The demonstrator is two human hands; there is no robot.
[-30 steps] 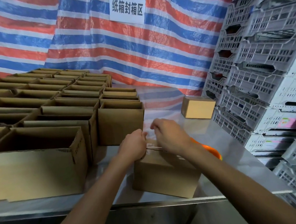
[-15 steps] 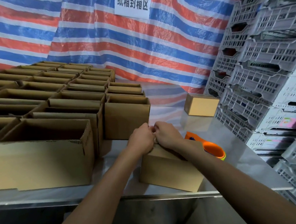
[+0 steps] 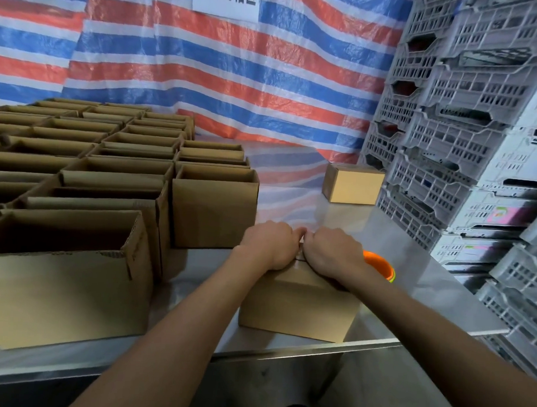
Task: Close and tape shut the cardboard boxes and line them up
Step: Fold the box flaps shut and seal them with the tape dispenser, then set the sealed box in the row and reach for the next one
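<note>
Pressing down the far end of the lid seam, by the look of it. Left hand [image 3: 269, 248] and right hand [image 3: 333, 253] sit knuckle to knuckle on top of the near box [image 3: 299, 304], with the fingers of both curled down over its far top edge. The fingertips are hidden behind the box, so I can't tell if they pinch a tape end or just the cardboard. No tape strip is readable on the lid from here.

The near box has its flaps down and sits at the front edge of the steel table [image 3: 428, 274], just right of the block of open boxes [image 3: 214, 213]. The orange tape dispenser [image 3: 379, 265] lies right behind the right hand.

To do this step well, my read:
- get the flaps flush with no gap at the centre seam before rubbing anything down
- run the tape tail over the edge onto the far wall, then smooth outward with flat fingers; knuckles leave bubbles
- pin the box with one hand; it looks light, it's close to the table edge, and it could skid
- mind the dispenser's cutter if grabbing it blind

Lining up: the far box [image 3: 352, 184], lid closed, stands well apart by the plastic crates [image 3: 466, 151] and is likely the start of the row. Most boxes are not yet closed.
</note>
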